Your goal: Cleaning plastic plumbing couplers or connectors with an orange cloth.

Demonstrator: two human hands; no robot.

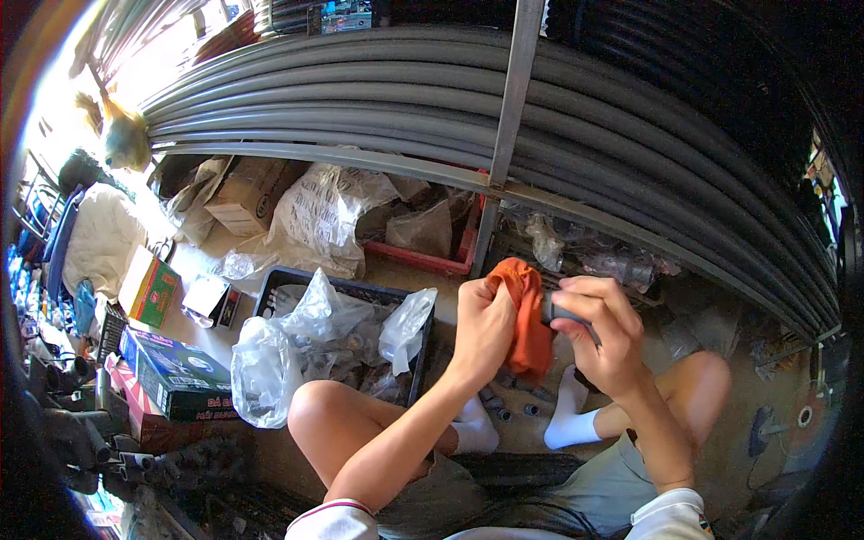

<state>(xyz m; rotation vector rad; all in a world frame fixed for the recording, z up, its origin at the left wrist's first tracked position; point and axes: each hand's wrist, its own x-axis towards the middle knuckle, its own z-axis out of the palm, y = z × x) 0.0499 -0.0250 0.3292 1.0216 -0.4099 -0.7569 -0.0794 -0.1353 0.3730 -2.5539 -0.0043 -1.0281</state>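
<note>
My left hand [483,333] is closed on an orange cloth [529,337] in front of me. My right hand [603,337] grips a short grey cylindrical piece, apparently a pipe fitting [558,308], pressed against the cloth at its right side; its far end is hidden in the cloth. Several small grey fittings [505,413] lie on the floor below, between my white-socked feet. Just left of my hands sits a black crate [271,286] holding clear plastic bags [319,333] with dark contents that I cannot make out.
Racks of long grey pipes [342,85] cross ahead on a metal frame [506,117]. Beneath are a red crate [418,256], cardboard boxes [243,198] and bags. Stacked boxes [175,378] and dark pipes [99,432] crowd my left. A fan-like object [801,416] is at the right.
</note>
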